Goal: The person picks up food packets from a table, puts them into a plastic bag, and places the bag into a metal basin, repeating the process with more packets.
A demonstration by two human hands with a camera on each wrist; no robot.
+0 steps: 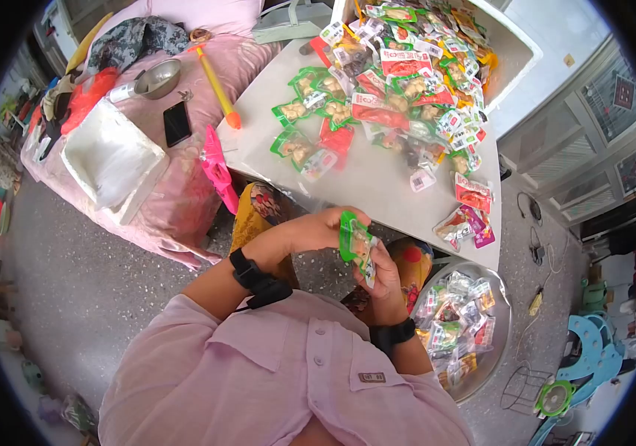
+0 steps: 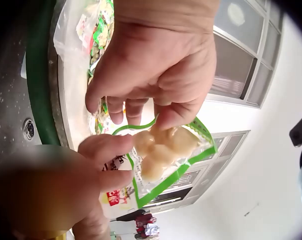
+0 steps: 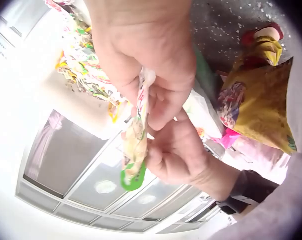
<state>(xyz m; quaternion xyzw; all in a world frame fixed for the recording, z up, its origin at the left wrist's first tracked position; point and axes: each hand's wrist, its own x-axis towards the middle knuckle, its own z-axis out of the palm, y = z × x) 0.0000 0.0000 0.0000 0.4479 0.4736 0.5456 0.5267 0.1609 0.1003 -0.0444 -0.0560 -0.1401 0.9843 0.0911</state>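
Between my two hands is a small clear snack packet [image 1: 357, 244] with a green border and pale, lumpy pieces inside. My left hand [image 1: 324, 227] pinches its upper edge. In the left wrist view the thumb of the left hand [image 2: 161, 70] lies over the pale pieces in the packet [image 2: 163, 155]. At the packet's other end, my right hand [image 1: 382, 276] pinches the white, printed part. Seen edge-on in the right wrist view, the packet [image 3: 135, 140] hangs from the fingers of the right hand [image 3: 151, 55].
A white table [image 1: 258, 149] ahead bears a heap of snack packets [image 1: 407, 82] spilling from a white foam box [image 1: 515, 44]. By my right side stands a metal basin [image 1: 504, 327] of packets. A pink-covered bed [image 1: 191, 171] at left holds a foam tray [image 1: 113, 160] and a phone [image 1: 177, 123].
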